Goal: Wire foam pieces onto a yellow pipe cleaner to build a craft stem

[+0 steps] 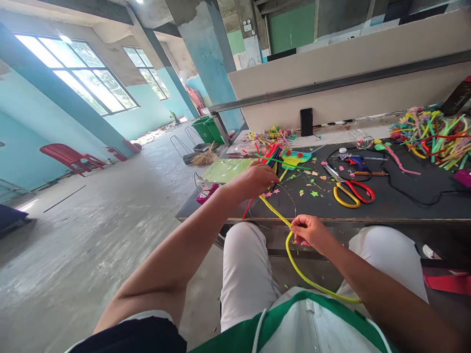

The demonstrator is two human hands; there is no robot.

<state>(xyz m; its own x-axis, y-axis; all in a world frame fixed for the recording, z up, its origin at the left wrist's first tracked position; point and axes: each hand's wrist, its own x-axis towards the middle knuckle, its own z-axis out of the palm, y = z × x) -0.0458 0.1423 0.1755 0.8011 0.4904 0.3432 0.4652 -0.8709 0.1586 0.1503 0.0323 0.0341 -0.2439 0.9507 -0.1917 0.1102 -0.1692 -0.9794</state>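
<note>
My right hand [309, 229] pinches a fuzzy yellow cord [312, 284] between thumb and fingertips, just in front of the table edge. From there the cord loops down over my lap; its other stretch runs up and left, looking twisted, toward my left hand [257, 177]. That hand is over the table with its fingers curled down; what they grip is hidden. Beside its fingers lies a bundle of coloured pipe cleaners [271, 153], red, green and dark blue. A yellow and turquoise fuzzy piece with red flowers [295, 159] lies just beyond.
Scissors [353, 192] with red and yellow handles lie on the dark table [415, 206], near a blue glue gun [356, 161]. Paper star scraps [314, 194] are scattered about. A phone [306, 122] stands at the back. Pipe cleaners [434, 137] are heaped at right.
</note>
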